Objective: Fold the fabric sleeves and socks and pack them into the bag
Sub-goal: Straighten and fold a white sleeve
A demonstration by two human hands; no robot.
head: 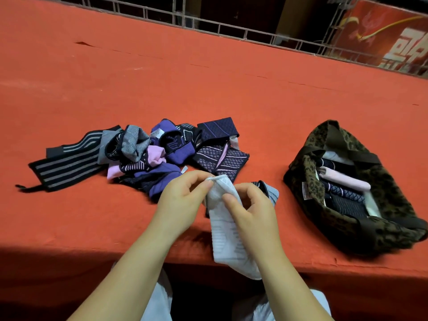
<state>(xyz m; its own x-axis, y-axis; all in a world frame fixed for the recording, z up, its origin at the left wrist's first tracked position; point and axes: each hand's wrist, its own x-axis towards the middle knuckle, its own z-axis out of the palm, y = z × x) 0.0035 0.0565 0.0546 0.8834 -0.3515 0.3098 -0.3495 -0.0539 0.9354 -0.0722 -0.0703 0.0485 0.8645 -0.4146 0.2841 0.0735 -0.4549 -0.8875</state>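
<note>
Pinching the white sock [225, 230] with both my left hand [183, 200] and right hand [251, 209], I'm holding it between the pile [143, 156] and the leopard bag [347, 228].

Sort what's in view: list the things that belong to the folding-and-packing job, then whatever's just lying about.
Job:
white sock, held by both hands
pile of sleeves and socks
leopard-print bag, partly packed
grey striped piece

Not the job:
red banner
metal railing

Red table [208, 84] being lit evenly from above, near edge being shadowed, straight lines being bent by wide-angle distortion, background being left dim.
</note>
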